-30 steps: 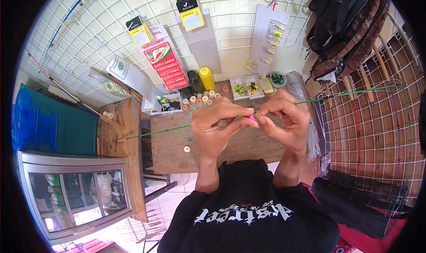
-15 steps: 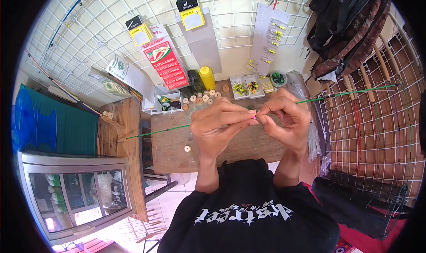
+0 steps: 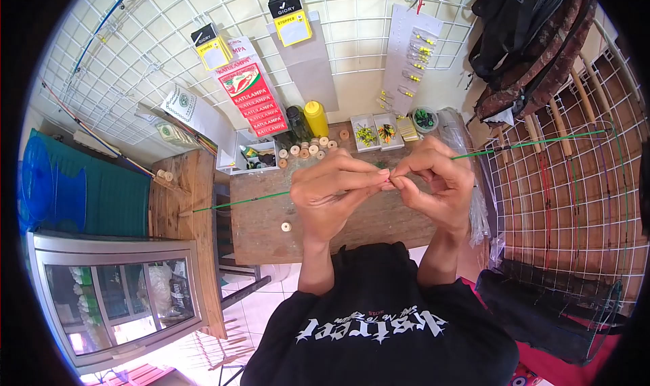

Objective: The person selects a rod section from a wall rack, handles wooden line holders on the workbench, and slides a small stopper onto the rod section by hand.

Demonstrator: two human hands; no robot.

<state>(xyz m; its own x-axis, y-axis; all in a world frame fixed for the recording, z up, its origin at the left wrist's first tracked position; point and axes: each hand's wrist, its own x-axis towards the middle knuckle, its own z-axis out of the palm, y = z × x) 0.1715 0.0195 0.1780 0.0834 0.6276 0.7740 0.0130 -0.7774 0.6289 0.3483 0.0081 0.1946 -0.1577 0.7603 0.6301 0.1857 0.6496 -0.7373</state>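
Observation:
A thin green fishing rod [image 3: 254, 198] runs crosswise through both hands, above the wooden table. My left hand [image 3: 332, 186] is closed around it, with thumb and fingers stretched to the right in a pinch. Right beside it, my right hand [image 3: 437, 179] is also closed, thumb and forefinger pinched together against the left fingertips. A small bit of pink material, perhaps thread [image 3: 387, 185], shows between the fingertips. The fingers hide the rod's middle part. Over the table's left part lies a single wooden spool [image 3: 286, 227], apart from both hands.
On the table [image 3: 261, 240], several spools [image 3: 313, 149] stand near a yellow bottle [image 3: 315, 119] and dark bottles. White trays [image 3: 365, 134] hold small lures. White wire grid [image 3: 169, 20] covers the wall; rods hang at right. A glass cabinet [image 3: 122, 298] stands lower left.
The fingertips have shifted very slightly and less of the pink material shows between them. The rod and both arms stay almost where they were.

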